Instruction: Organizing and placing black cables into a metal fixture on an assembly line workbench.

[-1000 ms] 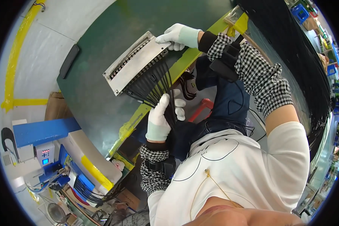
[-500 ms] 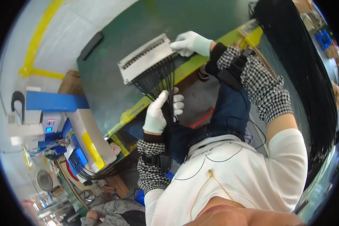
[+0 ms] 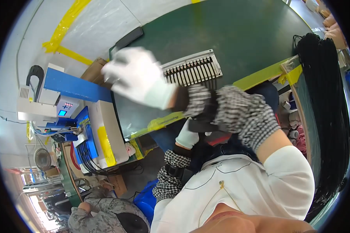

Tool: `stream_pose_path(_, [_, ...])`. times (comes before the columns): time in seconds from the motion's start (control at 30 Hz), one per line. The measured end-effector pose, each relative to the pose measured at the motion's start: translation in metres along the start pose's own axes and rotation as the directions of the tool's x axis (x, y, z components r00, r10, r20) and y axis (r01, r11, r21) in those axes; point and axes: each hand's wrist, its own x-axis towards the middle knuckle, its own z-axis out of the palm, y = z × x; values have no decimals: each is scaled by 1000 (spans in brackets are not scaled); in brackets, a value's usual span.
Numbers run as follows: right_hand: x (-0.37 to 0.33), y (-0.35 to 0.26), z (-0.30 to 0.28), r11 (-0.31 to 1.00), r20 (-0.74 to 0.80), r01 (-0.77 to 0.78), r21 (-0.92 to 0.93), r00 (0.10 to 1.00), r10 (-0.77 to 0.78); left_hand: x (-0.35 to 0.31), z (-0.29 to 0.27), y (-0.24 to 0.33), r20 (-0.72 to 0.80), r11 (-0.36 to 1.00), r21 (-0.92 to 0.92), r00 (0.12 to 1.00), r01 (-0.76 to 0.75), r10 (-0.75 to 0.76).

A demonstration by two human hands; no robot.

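Observation:
A pale metal slotted holder (image 3: 217, 66) lies on the green table, with a row of black cables (image 3: 194, 73) set side by side in it. My right hand (image 3: 138, 77), in a white glove and blurred, is raised over the table left of the holder. Its fingers are apart and nothing shows in them. My left hand (image 3: 187, 136), also gloved, is low at the table's front edge, below the holder. The right forearm covers its fingers, so its hold on the cables is hidden. The cables' lower run also disappears behind that forearm.
A white and blue bench machine (image 3: 72, 103) with a lit panel stands at the left, black cables hanging from it. A thick black cable bundle (image 3: 322, 97) hangs at the right. A black bar (image 3: 129, 37) lies on the table's far left edge. Another person (image 3: 105, 213) sits lower left.
My right hand has let go of the holder's right end and swung left across it, opening. The holder lies flat with its slotted side showing. The view has shifted.

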Motion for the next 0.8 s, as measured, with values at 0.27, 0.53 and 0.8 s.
stream_pose_path(0.27, [-23, 44, 210, 900, 511, 265, -346, 858, -57, 8, -11, -34, 101, 939, 336, 989, 71, -111])
stream_pose_path(0.53, [-33, 162, -15, 999, 731, -14, 39, 683, -19, 44, -54, -17, 383, -26, -910, 819, 413, -427])
stream_pose_path(0.8, [-105, 208, -70, 937, 688, 172, -305, 720, 92, 46, -57, -8, 443, -280, -887, 845, 366, -300])
